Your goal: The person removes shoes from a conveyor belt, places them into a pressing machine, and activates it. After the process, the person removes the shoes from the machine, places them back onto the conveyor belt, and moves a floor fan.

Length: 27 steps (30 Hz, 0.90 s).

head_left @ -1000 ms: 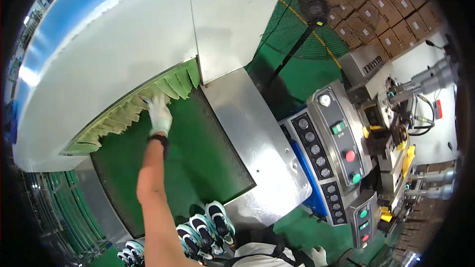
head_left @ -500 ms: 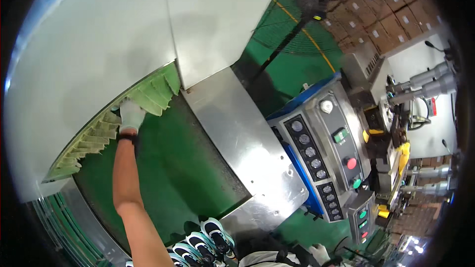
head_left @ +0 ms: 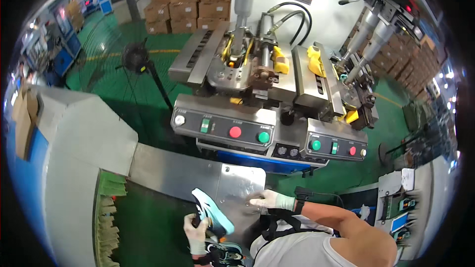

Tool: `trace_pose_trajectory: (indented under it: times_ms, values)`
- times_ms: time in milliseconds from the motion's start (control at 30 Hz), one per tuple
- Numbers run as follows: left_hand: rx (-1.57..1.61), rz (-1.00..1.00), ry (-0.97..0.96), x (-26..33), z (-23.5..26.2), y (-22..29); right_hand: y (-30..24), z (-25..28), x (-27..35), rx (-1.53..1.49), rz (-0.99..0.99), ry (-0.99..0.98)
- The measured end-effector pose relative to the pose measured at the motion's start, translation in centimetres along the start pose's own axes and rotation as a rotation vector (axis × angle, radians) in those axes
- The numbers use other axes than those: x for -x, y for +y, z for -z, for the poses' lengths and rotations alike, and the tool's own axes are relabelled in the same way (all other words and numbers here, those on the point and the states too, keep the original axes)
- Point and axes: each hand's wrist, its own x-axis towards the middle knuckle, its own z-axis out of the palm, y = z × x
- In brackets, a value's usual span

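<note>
The head view looks down on a steel-edged counter (head_left: 198, 175) carrying a dark green conveyor belt (head_left: 148, 227). The white-gloved left hand (head_left: 196, 230) is closed around a sports shoe with a turquoise sole and dark upper (head_left: 213, 212), holding it tilted, sole up and toe pointing away, just above the belt near the lower edge. More shoes in the same colours (head_left: 225, 254) lie right below it. The white-gloved right hand (head_left: 264, 200) rests flat with fingers spread on the shiny steel plate (head_left: 237, 183) beside the belt, holding nothing. A fringe of green strip curtain (head_left: 106, 207) hangs at the belt's left end. Beyond the counter stands a grey machine with red and green push buttons (head_left: 247, 132).
</note>
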Motion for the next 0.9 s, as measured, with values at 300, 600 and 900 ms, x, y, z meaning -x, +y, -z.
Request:
trace_pose_trajectory:
  times_ms: [300,600,900]
  values:
    - [0.009,-0.349,-0.467,-1.6,-11.5,20.4,0.5,5.4,1.5,-1.256,0.220,-0.482]
    - [-0.176,-0.714,-0.242,-16.9,-21.7,30.0,-1.9,20.3,8.8,-1.170,0.522,-0.229]
    - [-0.772,-0.761,-0.192,-38.0,-32.2,29.9,-1.8,23.1,8.9,-1.220,0.536,0.014]
